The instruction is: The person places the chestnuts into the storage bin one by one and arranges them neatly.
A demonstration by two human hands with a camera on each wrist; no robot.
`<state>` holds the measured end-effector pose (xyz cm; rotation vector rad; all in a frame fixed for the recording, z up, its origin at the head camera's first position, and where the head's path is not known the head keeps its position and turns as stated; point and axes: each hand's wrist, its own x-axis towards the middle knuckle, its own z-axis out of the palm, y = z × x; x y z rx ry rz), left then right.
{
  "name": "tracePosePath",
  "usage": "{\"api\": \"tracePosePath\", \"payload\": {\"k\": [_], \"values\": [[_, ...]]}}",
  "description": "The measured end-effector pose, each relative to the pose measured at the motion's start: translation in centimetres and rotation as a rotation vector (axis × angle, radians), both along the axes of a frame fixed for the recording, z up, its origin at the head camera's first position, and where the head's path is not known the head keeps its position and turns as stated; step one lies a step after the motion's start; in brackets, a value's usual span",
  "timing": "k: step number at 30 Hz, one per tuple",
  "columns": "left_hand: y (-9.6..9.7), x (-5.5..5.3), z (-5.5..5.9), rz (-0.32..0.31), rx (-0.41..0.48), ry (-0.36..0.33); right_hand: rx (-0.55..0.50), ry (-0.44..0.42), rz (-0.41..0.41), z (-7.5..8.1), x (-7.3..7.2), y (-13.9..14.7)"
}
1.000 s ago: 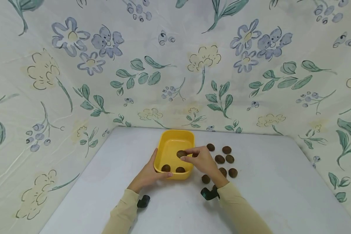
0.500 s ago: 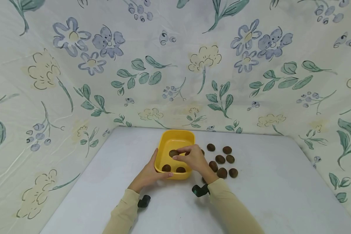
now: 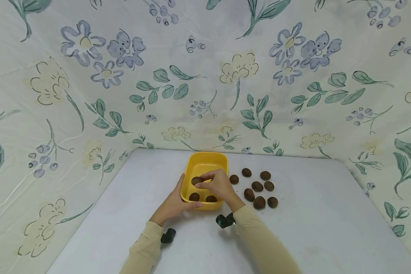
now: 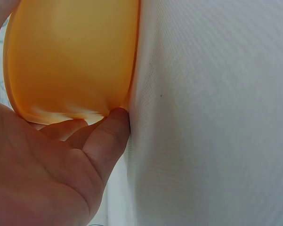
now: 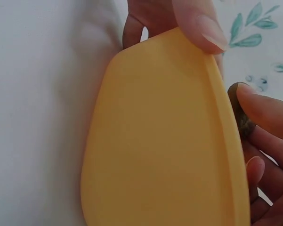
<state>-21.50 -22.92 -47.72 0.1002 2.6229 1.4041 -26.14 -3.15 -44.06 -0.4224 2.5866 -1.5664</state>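
Note:
A yellow plastic bin (image 3: 207, 206) stands on the table. My left hand (image 3: 172, 204) grips its near left corner, thumb along the front wall and fingers along the left side. In the left wrist view, bent fingers (image 4: 108, 139) lie against the wall near the bin's bottom edge. Over the bin, my right hand (image 3: 220, 186) pinches a brown chestnut (image 3: 196, 180) between thumb and fingers; the right wrist view shows this chestnut (image 5: 242, 113) just past the rim. Two more, a left chestnut (image 3: 194, 196) and a right chestnut (image 3: 211, 198), lie inside at the near end.
Several loose chestnuts (image 3: 257, 186) are scattered on the white table (image 3: 311, 213) right of the bin, one chestnut (image 3: 234, 179) close to its right wall. A floral cloth (image 3: 205, 95) rises behind the table and along its sides.
My right hand has moved left over the bin, carrying the pinched chestnut from near the right wall toward the left side. My left hand and the bin have stayed put.

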Motion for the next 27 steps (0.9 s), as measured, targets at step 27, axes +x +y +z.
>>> {"api": "tracePosePath", "payload": {"k": [27], "values": [[-0.1,-0.1,-0.1,-0.006,-0.012,0.008,0.146,-0.064,-0.023,-1.4,-1.1,-2.3]]}}
